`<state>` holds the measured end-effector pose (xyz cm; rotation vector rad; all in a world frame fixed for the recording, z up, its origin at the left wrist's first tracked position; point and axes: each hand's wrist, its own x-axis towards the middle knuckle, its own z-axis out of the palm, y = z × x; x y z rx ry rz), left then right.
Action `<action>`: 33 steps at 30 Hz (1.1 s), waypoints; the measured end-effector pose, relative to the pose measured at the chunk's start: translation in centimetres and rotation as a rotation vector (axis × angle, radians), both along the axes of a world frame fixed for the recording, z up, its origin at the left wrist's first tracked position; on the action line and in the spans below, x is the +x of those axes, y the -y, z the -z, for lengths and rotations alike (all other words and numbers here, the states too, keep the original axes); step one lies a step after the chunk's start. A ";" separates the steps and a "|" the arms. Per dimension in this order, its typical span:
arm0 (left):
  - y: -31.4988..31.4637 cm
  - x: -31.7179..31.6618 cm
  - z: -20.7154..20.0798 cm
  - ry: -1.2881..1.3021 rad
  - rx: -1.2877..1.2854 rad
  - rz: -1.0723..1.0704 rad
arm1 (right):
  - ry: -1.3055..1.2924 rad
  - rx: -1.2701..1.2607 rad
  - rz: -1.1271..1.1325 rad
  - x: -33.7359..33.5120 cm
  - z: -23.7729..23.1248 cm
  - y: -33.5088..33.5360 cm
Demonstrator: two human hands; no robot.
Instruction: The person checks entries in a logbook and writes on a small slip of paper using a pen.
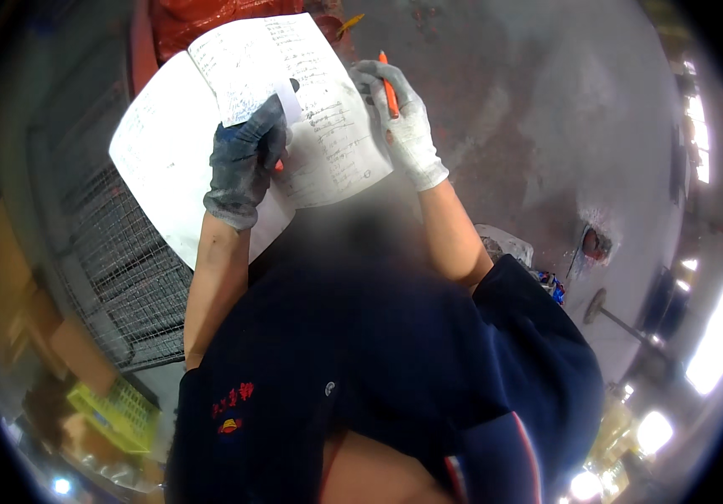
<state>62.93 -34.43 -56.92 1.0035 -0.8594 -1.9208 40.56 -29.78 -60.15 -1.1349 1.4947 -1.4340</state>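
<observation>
An open notebook with handwritten pages lies spread in front of me, its right page curving up. My left hand, in a dark grey glove, is closed on a small handwritten paper slip that overlaps the notebook. A bit of red shows beside its fingers; I cannot make out what it is. My right hand, in a whitish glove with grey fingertips, grips an orange pen that points upward. Its fingertips are at the right page's edge; whether they touch the paper is hard to tell.
Red plastic sheeting is bunched behind the notebook. A dark wire mesh rack stands at the left, with a yellow-green plastic basket below it. On the right spreads a stained grey floor, with a clear plastic bag near my right elbow.
</observation>
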 end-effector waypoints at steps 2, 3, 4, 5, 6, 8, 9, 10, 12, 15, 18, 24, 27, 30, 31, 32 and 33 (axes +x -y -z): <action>0.0 -0.4 -0.4 0.055 -0.008 -0.034 | -0.088 0.021 -0.020 0.0 -0.3 0.0; 0.0 -0.4 -0.6 0.052 -0.014 -0.034 | -0.173 0.049 -0.040 0.0 -0.5 -0.1; 0.0 -0.4 -0.8 0.049 -0.002 -0.022 | -0.194 0.082 -0.049 0.1 -1.1 -0.3; 0.0 -0.4 -1.0 0.046 0.011 -0.010 | -0.197 0.074 -0.045 0.3 -1.3 -0.4; -0.2 0.0 -0.1 0.029 0.023 -0.032 | -0.242 0.090 -0.020 0.5 -1.5 -0.5; -0.6 -0.1 1.3 0.099 -0.125 -0.048 | -0.287 0.106 -0.004 0.8 -1.3 -0.6; -0.4 0.3 1.5 0.074 -0.075 -0.041 | -0.287 0.100 -0.002 0.9 -1.5 -0.4; -0.3 0.5 1.6 0.050 -0.021 -0.034 | -0.298 0.125 0.000 1.1 -1.5 -0.4; -0.1 0.6 1.2 0.027 0.024 -0.022 | -0.307 0.148 0.006 1.1 -1.4 -0.4; -0.2 0.0 -0.3 0.025 0.019 -0.028 | -0.288 0.142 0.021 1.0 -1.4 -0.4; -0.5 -0.8 -0.8 0.056 -0.040 -0.064 | -0.298 0.104 0.006 1.1 -1.5 -0.5; -0.2 -0.7 -1.2 0.021 0.035 -0.022 | -0.353 0.092 0.025 1.1 -1.2 -0.3; -0.6 -1.1 -1.1 0.117 -0.103 -0.108 | -0.412 0.006 0.020 1.1 -1.2 -0.3; -0.1 -0.5 -1.4 0.052 0.028 -0.050 | -0.319 -0.042 -0.006 0.6 -1.7 0.0; -0.1 -0.3 -1.0 0.021 0.023 -0.059 | -0.266 -0.082 -0.046 0.4 -1.8 0.1; -0.1 -0.1 -0.6 -0.009 0.017 -0.069 | -0.213 -0.122 -0.087 0.3 -1.8 0.4; -0.1 0.2 -0.1 -0.010 0.014 -0.069 | -0.213 -0.126 -0.086 0.3 -1.7 0.6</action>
